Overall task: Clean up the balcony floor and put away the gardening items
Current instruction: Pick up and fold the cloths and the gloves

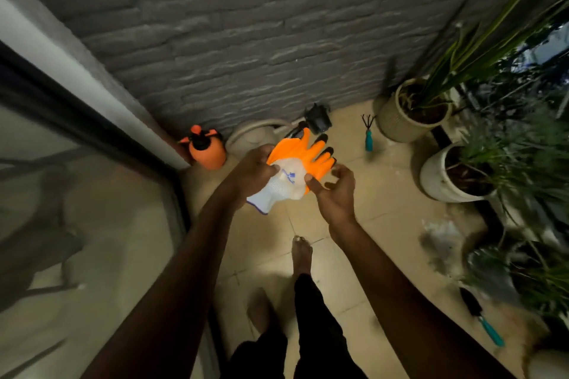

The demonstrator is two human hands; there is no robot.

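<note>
Gloves [303,152], orange (paired, it seems): left hand [254,171] pinches them; right hand [335,194] thumb touches, fingers loose; likely squaring them for storage.

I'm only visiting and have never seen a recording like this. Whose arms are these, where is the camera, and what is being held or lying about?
There is no machine here. A person wears one wide-angle camera on the head, looking forward and down, so you see their own arms, legs and bare feet. This is a single picture from that view.

The left hand grips an orange and white glove. The right hand has its thumb at the glove's edge, with its fingers loosely curled.

On the tiled floor, near the brick wall, are an orange sprayer and a small rake with a teal handle. Potted plants line the right side, and another teal-handled tool lies near them.
</note>
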